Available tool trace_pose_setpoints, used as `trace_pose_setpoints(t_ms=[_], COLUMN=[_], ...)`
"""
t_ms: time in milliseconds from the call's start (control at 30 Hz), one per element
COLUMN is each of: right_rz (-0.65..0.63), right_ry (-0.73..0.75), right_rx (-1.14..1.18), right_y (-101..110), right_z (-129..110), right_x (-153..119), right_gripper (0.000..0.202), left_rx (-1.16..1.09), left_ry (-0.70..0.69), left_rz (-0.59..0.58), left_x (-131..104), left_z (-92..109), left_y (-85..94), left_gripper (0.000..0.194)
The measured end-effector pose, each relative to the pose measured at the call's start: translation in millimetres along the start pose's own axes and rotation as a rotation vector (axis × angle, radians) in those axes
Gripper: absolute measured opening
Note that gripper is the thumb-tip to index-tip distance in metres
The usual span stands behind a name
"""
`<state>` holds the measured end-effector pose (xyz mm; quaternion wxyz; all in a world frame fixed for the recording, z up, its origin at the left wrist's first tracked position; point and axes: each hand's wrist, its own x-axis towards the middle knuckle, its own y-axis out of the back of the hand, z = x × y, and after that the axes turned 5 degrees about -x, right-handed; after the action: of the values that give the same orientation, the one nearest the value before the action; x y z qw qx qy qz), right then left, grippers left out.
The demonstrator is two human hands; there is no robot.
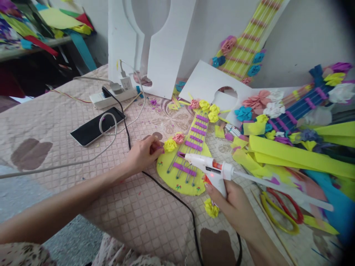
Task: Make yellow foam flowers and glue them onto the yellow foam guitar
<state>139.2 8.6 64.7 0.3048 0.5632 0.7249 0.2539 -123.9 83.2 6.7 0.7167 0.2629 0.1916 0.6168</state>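
Note:
A small yellow paper guitar lies flat on the table, with purple strips across its neck and body and thin strings along it. My right hand is wrapped round a white hot glue gun, whose nozzle is over the guitar's body; a long glue stick sticks out of its back. At the guitar's left edge, my left hand has its fingers pinched together beside a yellow paper flower and a pink paper flower. What those fingers hold, if anything, is hidden.
A phone and a power strip lie left, with a black cord running across the cloth. Scissors, a wooden stick and yellow paper strips lie right. A blue paper guitar and white cut-out boards stand behind.

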Motion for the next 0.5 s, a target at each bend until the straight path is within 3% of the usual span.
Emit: trace_pose_setpoints(t_ms=[333, 500], right_rz=[-0.008, -0.007], right_ry=[-0.019, -0.032], right_rx=[0.014, 0.021], right_y=[1.1, 2.6], right_z=[6.2, 6.2], right_x=[-0.4, -2.9], right_gripper=[0.037, 0.036], left_rx=[0.202, 0.069], left_ry=[0.045, -0.037], left_rz=[-0.042, -0.078], left_x=[2.7, -0.1], left_z=[7.9, 0.1], left_y=[-0.3, 5.2], left_gripper=[0.018, 0.017])
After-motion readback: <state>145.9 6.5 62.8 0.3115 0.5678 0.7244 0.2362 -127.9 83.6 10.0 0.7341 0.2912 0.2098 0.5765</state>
